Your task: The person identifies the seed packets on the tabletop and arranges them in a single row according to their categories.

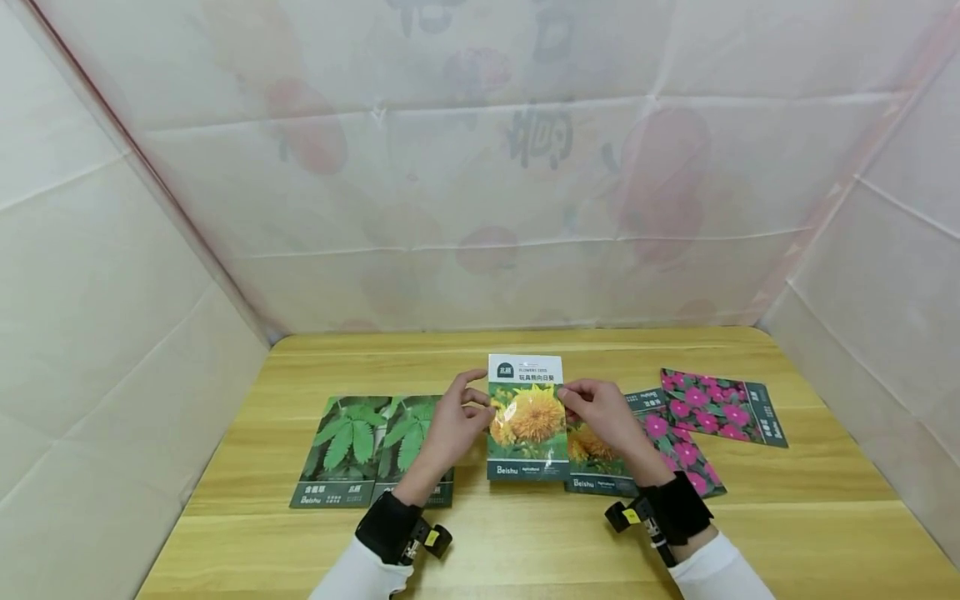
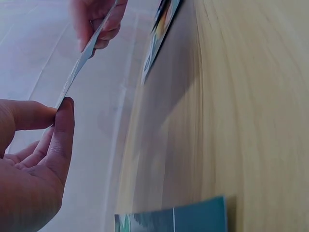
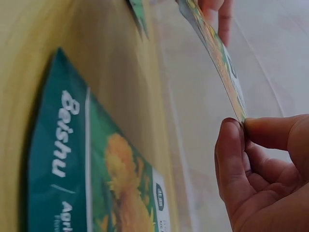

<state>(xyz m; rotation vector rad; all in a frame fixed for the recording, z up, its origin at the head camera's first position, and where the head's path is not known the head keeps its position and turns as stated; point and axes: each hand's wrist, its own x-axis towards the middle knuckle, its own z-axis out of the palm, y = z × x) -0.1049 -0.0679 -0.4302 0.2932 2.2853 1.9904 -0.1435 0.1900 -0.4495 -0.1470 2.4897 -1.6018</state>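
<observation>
A seed packet with a yellow flower picture (image 1: 528, 421) is held up off the table between both hands. My left hand (image 1: 459, 421) pinches its left edge between thumb and finger, and my right hand (image 1: 603, 410) pinches the right edge the same way. In the left wrist view the packet (image 2: 79, 65) appears nearly edge-on, clear of the tabletop. Beneath my right forearm lies a second yellow-flower packet (image 3: 120, 183), partly covered in the head view. Two green-leaf packets (image 1: 341, 446) lie left of my left hand, one partly hidden behind that hand and wrist.
Two pink-flower packets lie on the right, the upper one (image 1: 716, 406) overlapping the lower one (image 1: 686, 454). Everything rests on a wooden table (image 1: 525, 550). Pale fabric walls (image 1: 450, 208) stand behind it and at both sides.
</observation>
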